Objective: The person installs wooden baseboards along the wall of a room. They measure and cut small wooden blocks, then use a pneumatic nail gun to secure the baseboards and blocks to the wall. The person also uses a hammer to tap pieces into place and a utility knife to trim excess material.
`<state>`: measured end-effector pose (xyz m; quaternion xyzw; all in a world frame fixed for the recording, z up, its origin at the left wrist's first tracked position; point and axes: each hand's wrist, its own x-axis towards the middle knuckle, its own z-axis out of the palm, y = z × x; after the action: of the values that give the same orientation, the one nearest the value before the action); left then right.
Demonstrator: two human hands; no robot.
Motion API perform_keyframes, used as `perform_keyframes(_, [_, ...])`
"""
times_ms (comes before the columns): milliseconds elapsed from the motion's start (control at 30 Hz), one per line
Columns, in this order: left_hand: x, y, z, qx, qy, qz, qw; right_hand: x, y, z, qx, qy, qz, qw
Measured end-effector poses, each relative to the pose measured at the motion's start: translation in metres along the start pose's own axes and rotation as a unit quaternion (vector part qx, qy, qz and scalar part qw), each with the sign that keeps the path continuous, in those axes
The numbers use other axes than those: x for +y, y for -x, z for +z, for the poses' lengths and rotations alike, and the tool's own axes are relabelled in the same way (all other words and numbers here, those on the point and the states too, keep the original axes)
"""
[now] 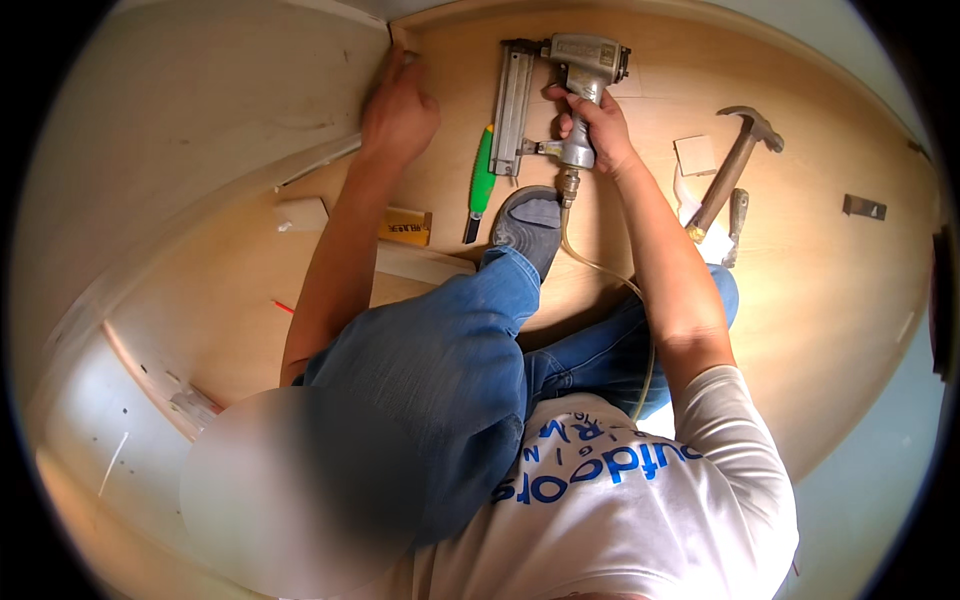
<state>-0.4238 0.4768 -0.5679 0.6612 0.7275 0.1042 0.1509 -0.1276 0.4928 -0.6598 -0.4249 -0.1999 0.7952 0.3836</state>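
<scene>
My right hand (595, 128) is wrapped round the grip of a silver pneumatic nail gun (590, 55), which has a long magazine and a clear air hose running from its handle. My left hand (398, 115) is at the corner where the pale wall panel (250, 90) meets the wooden board, its fingers bent against the edge; what they hold, if anything, is hard to make out. A green utility knife (481, 175) with its dark blade out lies just left of the gun's magazine. My shoe (528, 225) is below the gun.
To the right lie a claw hammer (730, 170), a scraper (738, 220), small wood offcuts (695, 154) and a dark metal piece (863, 207). A yellow box (404, 224) and a wooden strip (420, 263) lie at left, near a red pencil (282, 305). My legs occupy the lower middle of the board (820, 300).
</scene>
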Motion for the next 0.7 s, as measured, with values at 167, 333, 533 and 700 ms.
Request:
perform_keyframes(167, [-0.009,-0.015,0.011,-0.132,0.452,-0.311,0.826,-0.004,0.002,0.005,0.028,0.013,0.005,1.000])
perform_keyframes(333, [-0.020,-0.057,0.036,-0.061,0.684,-0.472,0.553,-0.001,-0.002,0.007,0.011,0.013,-0.001,1.000])
perform_keyframes(533, [-0.028,-0.070,0.052,-0.070,0.684,-0.463,0.559,-0.002,-0.003,0.003,0.016,0.012,0.004,1.000])
perform_keyframes(700, [-0.021,-0.068,0.040,-0.105,0.642,-0.487,0.583,-0.008,0.002,0.009,0.023,0.022,0.031,0.999])
